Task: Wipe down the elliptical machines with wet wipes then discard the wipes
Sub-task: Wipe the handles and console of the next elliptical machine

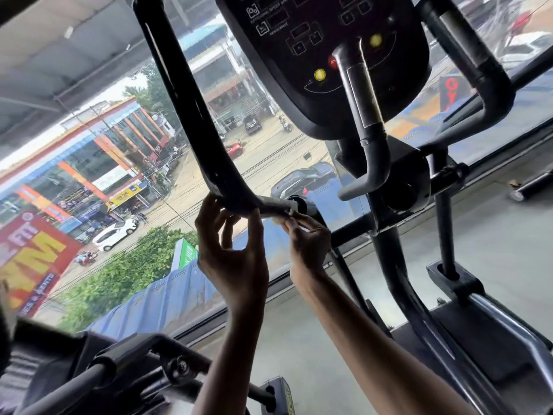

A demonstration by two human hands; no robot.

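Black tubing of a neighbouring machine (125,357) lies nearest me, lower left, close under both forearms. Above it, my left hand (232,250) reaches up and clasps the elliptical's swing arm (191,109) at its lower bend, thumb and forefinger tips on either side, the other fingers loose. Just to its right, my right hand (309,241) pinches the white wet wipe (284,216) against the underside of the same bar, beside the pivot hub (306,205). Step in hand, as I judge it: wiping this arm, with the console (323,55) and grey fixed handles (365,115) probably yet to do and discarding last. The next move calls for sliding the wipe along the bar while the left hand steadies it. Room is open below and left of the bar; the hub crowds the right; window glass (143,181) stands beyond
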